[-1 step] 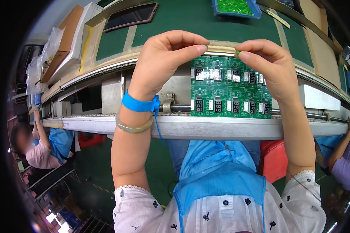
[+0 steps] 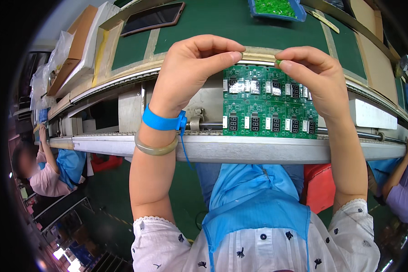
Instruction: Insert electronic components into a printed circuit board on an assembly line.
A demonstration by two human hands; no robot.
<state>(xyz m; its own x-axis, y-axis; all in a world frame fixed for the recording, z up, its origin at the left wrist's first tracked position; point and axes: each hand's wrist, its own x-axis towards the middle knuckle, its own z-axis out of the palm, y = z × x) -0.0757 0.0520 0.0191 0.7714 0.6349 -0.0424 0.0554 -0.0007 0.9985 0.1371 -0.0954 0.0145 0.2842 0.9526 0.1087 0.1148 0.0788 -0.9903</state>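
Observation:
My right hand point(image 2: 319, 79) is closed in a pinch above the upper right of the circuit board panel. Between its thumb and forefinger shows the tip of a small green component point(image 2: 279, 62). My left hand point(image 2: 190, 68) has thumb and forefinger pressed together near the panel's upper left; whatever lies between them is too small to make out. Below and between the hands is the green circuit board panel point(image 2: 263, 100), with two rows of black digit displays and white connectors. My right hand covers its upper right corner. A blue wrist strap point(image 2: 162, 120) and a bangle circle my left arm.
The panel rests across the conveyor rails point(image 2: 204, 148). Beyond them stand a blue tray point(image 2: 283, 17) of green components, a cutter knife point(image 2: 324, 21) and a phone point(image 2: 153, 19). Cardboard and plastic sheets lie at the left. Other people sit at far left and far right.

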